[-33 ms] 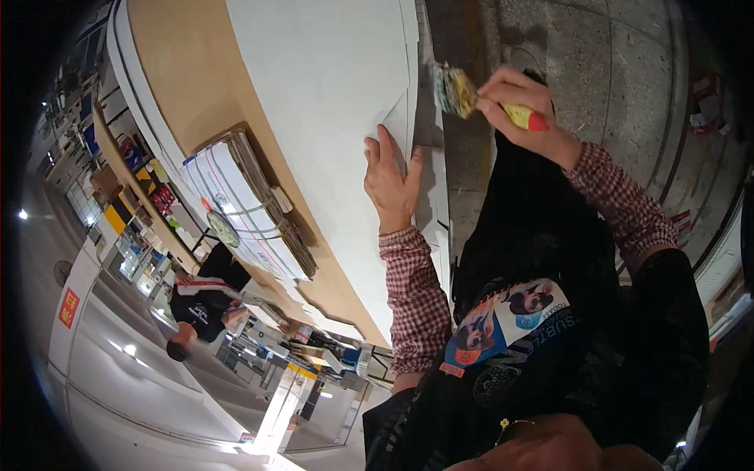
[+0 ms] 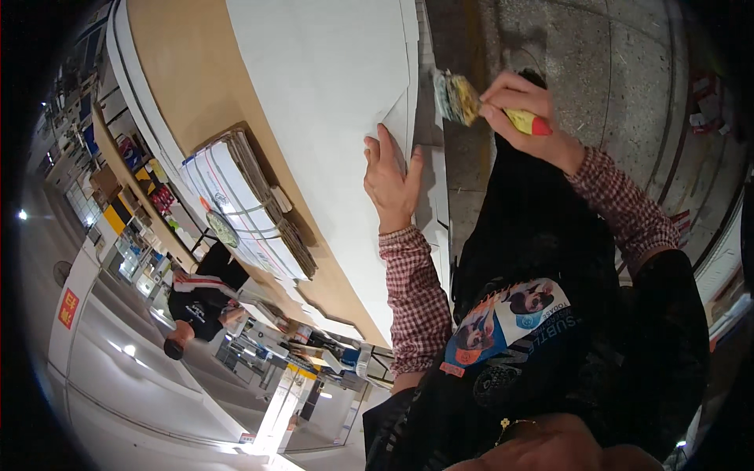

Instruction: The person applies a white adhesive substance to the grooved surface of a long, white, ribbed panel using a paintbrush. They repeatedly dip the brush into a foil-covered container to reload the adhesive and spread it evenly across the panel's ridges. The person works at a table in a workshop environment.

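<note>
Right hand (image 2: pixel 525 110) grips a brush (image 2: pixel 457 98); left hand (image 2: pixel 393 184), fingers spread, rests on paper (image 2: pixel 330 86). Straps bind a stack (image 2: pixel 239 188) on the bench (image 2: pixel 177 63).

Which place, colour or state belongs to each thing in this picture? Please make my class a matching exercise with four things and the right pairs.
Things
1. Bundle
2. Right hand
3. Brush
4. Left hand

Places, colours, states
A. Fingers spread on the white sheet
B. Yellow and red handle
C. Tied up, on the brown surface
D. Closed in a grip

Right pairs: 1-C, 2-D, 3-B, 4-A
</note>
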{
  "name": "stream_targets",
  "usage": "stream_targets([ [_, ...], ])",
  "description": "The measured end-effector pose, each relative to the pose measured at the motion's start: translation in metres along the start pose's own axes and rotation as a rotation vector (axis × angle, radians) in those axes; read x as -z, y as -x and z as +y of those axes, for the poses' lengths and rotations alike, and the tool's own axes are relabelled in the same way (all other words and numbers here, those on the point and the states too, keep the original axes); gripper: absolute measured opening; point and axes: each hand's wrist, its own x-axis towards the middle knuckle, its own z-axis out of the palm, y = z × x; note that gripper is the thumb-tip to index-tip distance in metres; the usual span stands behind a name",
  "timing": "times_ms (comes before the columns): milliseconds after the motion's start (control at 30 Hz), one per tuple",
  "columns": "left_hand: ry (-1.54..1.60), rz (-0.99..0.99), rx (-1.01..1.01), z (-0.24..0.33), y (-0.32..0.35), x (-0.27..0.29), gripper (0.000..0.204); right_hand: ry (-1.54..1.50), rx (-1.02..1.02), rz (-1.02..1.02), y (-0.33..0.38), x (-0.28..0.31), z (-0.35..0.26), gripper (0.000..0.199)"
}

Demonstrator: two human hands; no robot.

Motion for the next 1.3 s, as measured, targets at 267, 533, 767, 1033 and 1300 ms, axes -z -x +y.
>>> stream_targets([
  [267, -0.073, 0.008, -0.023, -0.002, 0.001, -0.004, 0.070, 0.115, 0.082, 0.074, -0.023, 0.004, 0.003, 0.007],
  [533, -0.201, 0.096, -0.028, 0.002, 0.001, -0.027, 0.082, -0.003, -0.165, -0.034, 0.032, -0.008, -0.028, 0.011],
  [767, -0.233, 0.290, 0.212, -0.007, 0.049, -0.088, 0.111, 0.071, -0.108, 0.079, 0.034, 0.012, -0.033, 0.008],
  [1033, -0.109, 0.041, 0.112, -0.024, 0.074, -0.042, 0.089, 0.038, -0.085, 0.026, 0.025, 0.002, -0.031, 0.009],
  [1300, -0.031, 0.002, -0.054, -0.042, 0.063, -0.015, 0.074, 0.065, 0.046, 0.079, 0.026, -0.024, -0.017, 0.006],
])
